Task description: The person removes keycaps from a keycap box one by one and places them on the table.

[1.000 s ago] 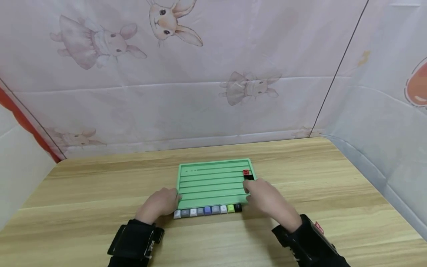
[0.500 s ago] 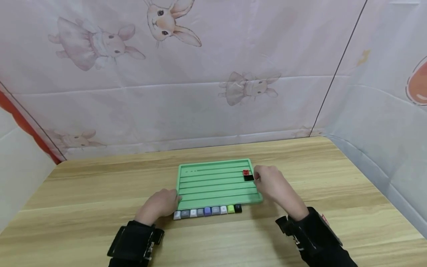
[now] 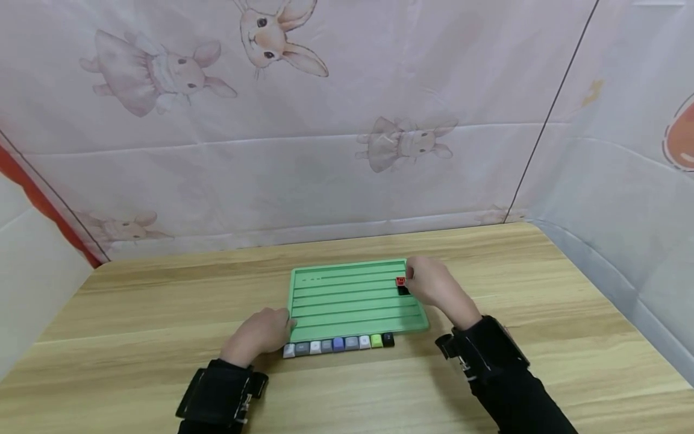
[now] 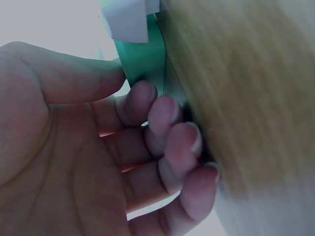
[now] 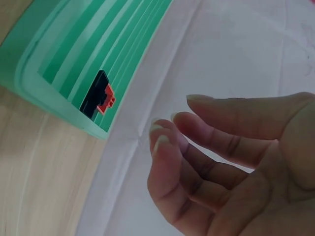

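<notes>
A green ridged tray [image 3: 347, 304] lies on the table. My left hand [image 3: 260, 331] holds its left edge; in the left wrist view the thumb lies against the green side [image 4: 142, 59] and the fingers curl beneath. Near the tray's right edge sit a small red piece [image 3: 400, 281] and a flat black piece [image 3: 403, 290], side by side. Just right of them hovers my right hand [image 3: 439, 286]. The right wrist view shows its fingers loosely bent, nothing between them, apart from the red piece [image 5: 107, 99] and black piece [image 5: 94, 94].
Along the tray's front edge runs a row of keycaps [image 3: 338, 344] in grey, white, blue, lime and black. Wood-grain table [image 3: 162, 325] surrounds the tray. A pale cloth [image 3: 303, 181] printed with rabbits hangs behind it.
My right hand has moved from above the tray's right part, out past its edge, then up beside the red piece. The left hand and the tray stay in place.
</notes>
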Available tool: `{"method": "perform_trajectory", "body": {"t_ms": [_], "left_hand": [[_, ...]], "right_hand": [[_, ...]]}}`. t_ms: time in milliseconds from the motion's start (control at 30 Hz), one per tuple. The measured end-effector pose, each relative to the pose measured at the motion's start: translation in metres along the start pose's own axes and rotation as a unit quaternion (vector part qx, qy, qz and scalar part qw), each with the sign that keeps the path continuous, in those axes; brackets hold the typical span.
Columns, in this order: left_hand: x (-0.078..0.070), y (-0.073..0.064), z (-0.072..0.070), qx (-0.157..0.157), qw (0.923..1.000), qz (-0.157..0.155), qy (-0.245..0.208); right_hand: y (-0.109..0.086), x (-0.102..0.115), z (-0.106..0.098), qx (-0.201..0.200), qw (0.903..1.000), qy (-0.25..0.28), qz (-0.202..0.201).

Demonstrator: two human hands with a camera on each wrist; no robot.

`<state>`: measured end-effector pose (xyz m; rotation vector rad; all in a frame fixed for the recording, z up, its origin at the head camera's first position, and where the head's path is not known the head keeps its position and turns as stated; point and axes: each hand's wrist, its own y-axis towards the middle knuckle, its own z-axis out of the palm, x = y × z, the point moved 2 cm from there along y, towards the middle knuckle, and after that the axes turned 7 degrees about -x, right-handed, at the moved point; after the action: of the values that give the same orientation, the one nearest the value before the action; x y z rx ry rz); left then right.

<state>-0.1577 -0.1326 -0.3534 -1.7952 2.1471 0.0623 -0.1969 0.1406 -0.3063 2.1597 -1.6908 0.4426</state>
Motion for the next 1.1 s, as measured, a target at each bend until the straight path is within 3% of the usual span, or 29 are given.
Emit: {"method": "perform_trajectory", "body": {"t_ms": [367, 1100], "left_hand": [[0.001, 0.0, 0.001, -0.003, 1.0, 0.003, 0.001], [0.001, 0.0, 0.0, 0.001, 1.0, -0.001, 0.0]], "right_hand": [[0.017, -0.007, 0.015, 0.03, 0.9986, 0.009, 0.043], [0.028, -0.019, 0.035, 0.069, 0.9949, -0.014, 0.072]]}}
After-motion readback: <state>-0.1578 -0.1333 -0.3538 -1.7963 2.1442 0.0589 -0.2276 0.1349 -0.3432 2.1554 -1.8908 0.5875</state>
